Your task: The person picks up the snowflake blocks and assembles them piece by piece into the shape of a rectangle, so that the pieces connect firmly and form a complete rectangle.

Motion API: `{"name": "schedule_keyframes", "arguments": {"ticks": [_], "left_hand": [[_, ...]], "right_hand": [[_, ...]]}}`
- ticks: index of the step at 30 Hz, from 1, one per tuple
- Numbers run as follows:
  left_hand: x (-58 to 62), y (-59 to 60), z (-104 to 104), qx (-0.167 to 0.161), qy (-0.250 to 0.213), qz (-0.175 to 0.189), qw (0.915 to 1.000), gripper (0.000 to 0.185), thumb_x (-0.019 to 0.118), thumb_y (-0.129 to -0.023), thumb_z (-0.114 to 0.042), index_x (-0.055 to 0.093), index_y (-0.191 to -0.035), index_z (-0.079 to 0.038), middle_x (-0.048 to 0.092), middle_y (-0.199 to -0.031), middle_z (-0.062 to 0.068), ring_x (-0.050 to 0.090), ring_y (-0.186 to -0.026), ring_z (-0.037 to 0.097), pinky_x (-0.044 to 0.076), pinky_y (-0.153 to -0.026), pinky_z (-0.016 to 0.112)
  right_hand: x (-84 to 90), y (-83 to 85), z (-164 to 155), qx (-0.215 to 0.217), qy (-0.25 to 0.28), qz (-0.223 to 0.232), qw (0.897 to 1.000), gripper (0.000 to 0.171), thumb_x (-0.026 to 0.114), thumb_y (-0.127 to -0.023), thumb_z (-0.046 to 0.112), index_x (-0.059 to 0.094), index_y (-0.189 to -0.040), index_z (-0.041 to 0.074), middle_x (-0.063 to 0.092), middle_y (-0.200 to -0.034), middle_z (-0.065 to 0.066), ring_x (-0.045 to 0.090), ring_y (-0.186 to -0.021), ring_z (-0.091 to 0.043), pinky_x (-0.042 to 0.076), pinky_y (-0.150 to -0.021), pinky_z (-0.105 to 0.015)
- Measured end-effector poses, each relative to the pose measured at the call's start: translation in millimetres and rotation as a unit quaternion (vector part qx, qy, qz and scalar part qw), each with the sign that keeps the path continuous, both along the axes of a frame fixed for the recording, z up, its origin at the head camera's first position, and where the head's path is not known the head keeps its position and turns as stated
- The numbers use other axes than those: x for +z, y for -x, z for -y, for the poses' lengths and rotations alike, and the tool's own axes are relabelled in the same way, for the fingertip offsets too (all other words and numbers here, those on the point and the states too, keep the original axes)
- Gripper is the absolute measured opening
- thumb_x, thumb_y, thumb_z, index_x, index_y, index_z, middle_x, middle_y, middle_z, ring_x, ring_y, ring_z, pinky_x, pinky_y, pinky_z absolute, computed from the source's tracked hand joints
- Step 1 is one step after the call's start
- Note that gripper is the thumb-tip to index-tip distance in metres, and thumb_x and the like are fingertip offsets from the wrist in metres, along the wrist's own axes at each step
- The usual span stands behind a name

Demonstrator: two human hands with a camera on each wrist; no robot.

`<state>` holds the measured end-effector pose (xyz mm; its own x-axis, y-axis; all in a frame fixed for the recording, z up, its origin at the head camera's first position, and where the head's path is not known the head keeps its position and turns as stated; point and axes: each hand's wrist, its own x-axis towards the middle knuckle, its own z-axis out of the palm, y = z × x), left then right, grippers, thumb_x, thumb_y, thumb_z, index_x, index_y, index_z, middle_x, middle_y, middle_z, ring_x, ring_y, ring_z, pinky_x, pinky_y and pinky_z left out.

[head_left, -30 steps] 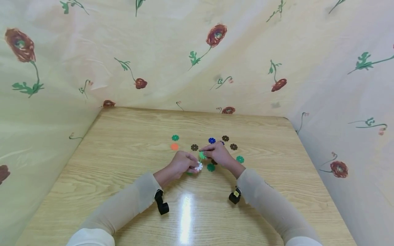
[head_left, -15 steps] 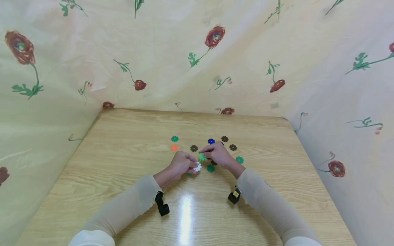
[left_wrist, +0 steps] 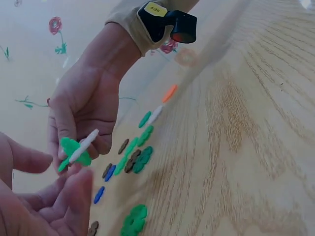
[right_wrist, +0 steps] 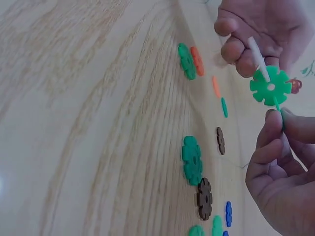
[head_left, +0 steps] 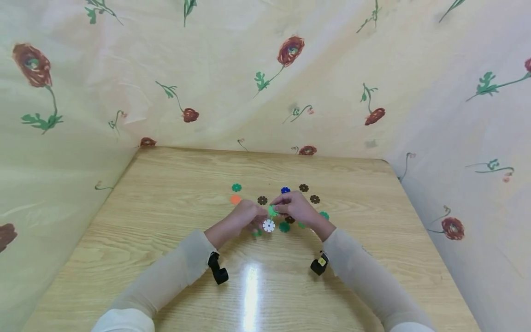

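Note:
My right hand (head_left: 296, 207) pinches a light-green slotted disc (head_left: 272, 210) above the table. Joined to it, as the right wrist view shows, are another green disc (right_wrist: 270, 86), facing the camera, and a white slotted disc (right_wrist: 259, 59), seen edge-on. In the head view the white disc hangs nearest my body. Close on its left is my left hand (head_left: 249, 214); in the left wrist view its fingers (left_wrist: 29, 160) are spread loosely apart with nothing between them. Whether a left fingertip still touches the joined discs is hard to tell.
Loose slotted discs lie around the hands on the wooden table (head_left: 174, 193): an orange one (head_left: 235, 199), a blue one (head_left: 285, 190), several brown, such as one (head_left: 262, 200) behind the hands, and several green, such as one (head_left: 284, 227). Flowered cloth (head_left: 228, 83) hangs behind the table.
My left hand has let go of the white disc and drawn slightly back, so the whole disc now shows. My right hand keeps its pinch on the green disc in almost the same place.

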<state>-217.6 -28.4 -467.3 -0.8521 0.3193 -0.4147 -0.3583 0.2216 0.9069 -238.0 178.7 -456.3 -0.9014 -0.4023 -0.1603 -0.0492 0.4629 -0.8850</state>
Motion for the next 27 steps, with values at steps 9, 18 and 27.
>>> {"name": "schedule_keyframes", "arguments": {"ticks": [9, 18, 27], "left_hand": [[-2.5, 1.0, -3, 0.028, -0.02, -0.009, 0.9994, 0.022, 0.07, -0.099, -0.021, 0.075, -0.106, -0.001, 0.069, -0.077, 0.003, 0.06, -0.063, 0.011, 0.051, -0.054, 0.02], [-6.2, 4.5, 0, 0.057, -0.042, 0.003, 0.9975, 0.016, 0.066, -0.101, -0.01, 0.073, -0.107, 0.003, 0.069, -0.08, 0.006, 0.064, -0.069, 0.011, 0.058, -0.061, 0.019], [-4.6, 2.2, 2, 0.032, -0.038, 0.006, 0.9988, 0.017, 0.064, -0.1, -0.01, 0.072, -0.108, 0.002, 0.068, -0.079, 0.005, 0.06, -0.065, 0.011, 0.052, -0.057, 0.019]], "right_hand": [[-9.3, 0.9, -1, 0.034, -0.022, -0.012, 0.999, 0.026, 0.066, -0.102, 0.016, 0.072, -0.124, 0.003, 0.074, -0.101, -0.012, 0.069, -0.078, -0.019, 0.061, -0.07, -0.032], [-8.7, -5.4, -20, 0.124, -0.235, -0.087, 0.96, 0.03, 0.079, -0.086, 0.006, 0.075, -0.116, 0.007, 0.065, -0.098, -0.003, 0.058, -0.087, -0.016, 0.055, -0.078, -0.032], [-12.1, -15.6, -13, 0.139, -0.311, -0.14, 0.93, 0.023, 0.079, -0.084, 0.001, 0.073, -0.105, 0.01, 0.06, -0.096, 0.0, 0.054, -0.085, -0.014, 0.055, -0.079, -0.032]]}}
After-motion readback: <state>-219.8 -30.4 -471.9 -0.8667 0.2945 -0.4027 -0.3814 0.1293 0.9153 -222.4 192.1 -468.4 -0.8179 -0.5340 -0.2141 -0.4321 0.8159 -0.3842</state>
